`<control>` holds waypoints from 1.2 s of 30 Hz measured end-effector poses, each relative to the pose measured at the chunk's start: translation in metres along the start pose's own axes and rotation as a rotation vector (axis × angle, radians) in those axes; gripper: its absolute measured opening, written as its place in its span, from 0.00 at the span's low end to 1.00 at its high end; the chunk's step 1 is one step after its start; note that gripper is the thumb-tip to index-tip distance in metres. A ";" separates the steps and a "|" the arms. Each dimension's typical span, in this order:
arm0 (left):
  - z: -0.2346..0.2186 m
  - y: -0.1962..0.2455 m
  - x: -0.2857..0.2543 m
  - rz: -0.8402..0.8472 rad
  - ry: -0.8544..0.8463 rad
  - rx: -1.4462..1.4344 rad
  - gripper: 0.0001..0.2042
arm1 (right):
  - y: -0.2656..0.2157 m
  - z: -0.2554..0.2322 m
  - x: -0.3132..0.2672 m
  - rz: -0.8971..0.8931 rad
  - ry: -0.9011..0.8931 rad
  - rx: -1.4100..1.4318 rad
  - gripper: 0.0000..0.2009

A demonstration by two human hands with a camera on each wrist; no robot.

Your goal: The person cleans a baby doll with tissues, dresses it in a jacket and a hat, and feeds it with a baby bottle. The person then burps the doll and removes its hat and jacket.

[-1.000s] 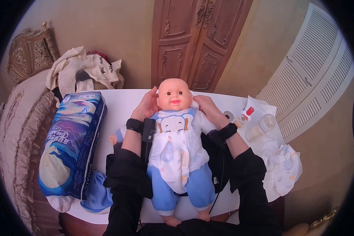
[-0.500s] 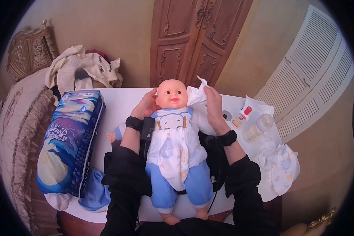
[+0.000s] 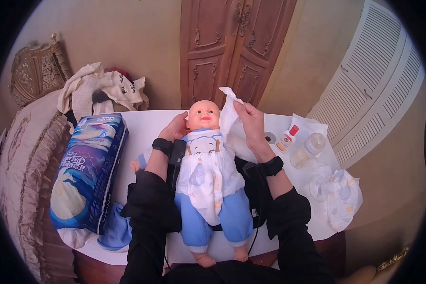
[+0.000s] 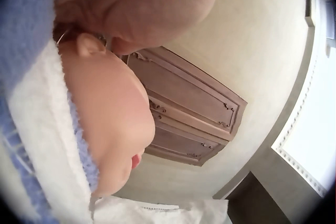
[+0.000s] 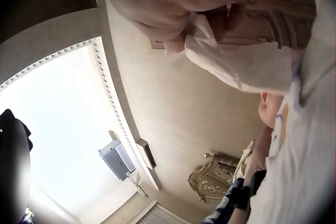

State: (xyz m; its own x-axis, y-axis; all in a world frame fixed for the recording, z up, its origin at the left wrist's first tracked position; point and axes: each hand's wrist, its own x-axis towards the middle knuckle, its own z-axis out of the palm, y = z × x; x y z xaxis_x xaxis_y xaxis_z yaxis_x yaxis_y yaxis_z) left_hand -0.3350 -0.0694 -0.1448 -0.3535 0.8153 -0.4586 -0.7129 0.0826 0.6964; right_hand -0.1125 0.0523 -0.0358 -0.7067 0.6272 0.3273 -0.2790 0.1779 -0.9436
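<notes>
A baby doll (image 3: pixel 204 114) in a white and blue outfit lies face up on the white table, its head at the far side. Over its front lies a printed diaper (image 3: pixel 206 187). My right hand (image 3: pixel 252 124) pinches a strip of white cloth (image 3: pixel 229 113) and holds it up beside the doll's head; the right wrist view shows the cloth (image 5: pixel 236 64) between fingers and thumb. On the other side my left hand (image 3: pixel 176 127) rests against the doll's head, by its ear in the left wrist view. A bit of white shows there, and its fingertips are partly hidden.
A blue diaper pack (image 3: pixel 87 173) stands at the left, with a blue cloth (image 3: pixel 116 232) by it. To the right are a red-capped bottle (image 3: pixel 287 138), a baby bottle (image 3: pixel 307 150), a clear cup-like piece (image 3: pixel 318 188) and another diaper (image 3: pixel 344 201). A black item lies under the doll.
My right hand has moved from beside the doll's head, drawing the white cloth out and up. The doll's head tilts back a little. My left hand stays at the head.
</notes>
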 end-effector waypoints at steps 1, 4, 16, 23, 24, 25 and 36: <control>-0.001 0.000 0.001 0.000 -0.001 0.004 0.31 | 0.000 0.001 0.001 -0.058 -0.016 -0.017 0.13; -0.007 0.000 0.009 0.029 -0.018 -0.002 0.30 | -0.009 0.005 -0.002 -0.094 -0.074 -0.010 0.13; 0.022 0.003 -0.028 0.048 0.207 0.083 0.26 | -0.041 0.028 -0.017 -0.073 -0.280 -0.007 0.13; 0.092 0.004 -0.134 0.662 -0.180 0.389 0.31 | -0.050 0.048 -0.012 -0.061 -0.226 -0.116 0.13; 0.104 0.001 -0.153 0.379 -0.492 0.021 0.32 | -0.047 0.049 -0.008 -0.055 -0.227 -0.112 0.13; 0.112 0.000 -0.168 0.377 -0.484 0.010 0.26 | -0.042 0.050 -0.003 -0.123 -0.213 -0.222 0.14; 0.080 -0.013 -0.128 1.343 0.419 1.063 0.11 | 0.027 0.000 -0.034 -0.297 -0.525 -0.741 0.16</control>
State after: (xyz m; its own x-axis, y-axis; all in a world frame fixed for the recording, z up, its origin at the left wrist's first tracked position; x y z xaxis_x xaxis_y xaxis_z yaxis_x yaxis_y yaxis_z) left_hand -0.2318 -0.1290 -0.0514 -0.5504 0.4523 0.7017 0.7811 -0.0177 0.6241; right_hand -0.0960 0.0364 -0.0722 -0.9249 0.0910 0.3692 -0.1388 0.8232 -0.5506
